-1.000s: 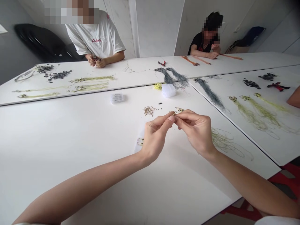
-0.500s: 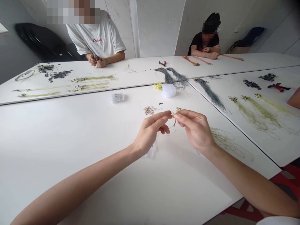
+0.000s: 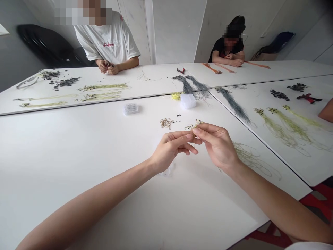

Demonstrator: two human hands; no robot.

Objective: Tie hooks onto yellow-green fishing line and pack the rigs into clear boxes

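Pinching gold hook [image 3: 194, 132], shirt print [image 3: 108, 44] unreadable

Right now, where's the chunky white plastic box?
Head view: the white plastic box sits at the far edge of the table, right of a yellow thread tuft, beside the grey line bundles.

The pinching fingertips of the left hand [image 3: 169, 149] and right hand [image 3: 218, 144] are covering most of a tiny yellowish piece [image 3: 194, 134], perhaps a hook, which is showing too small to identify. The left wrist is hiding part of a clear packet [image 3: 169, 171], and the right edge is cutting off a co-worker's forearm [image 3: 327, 110].
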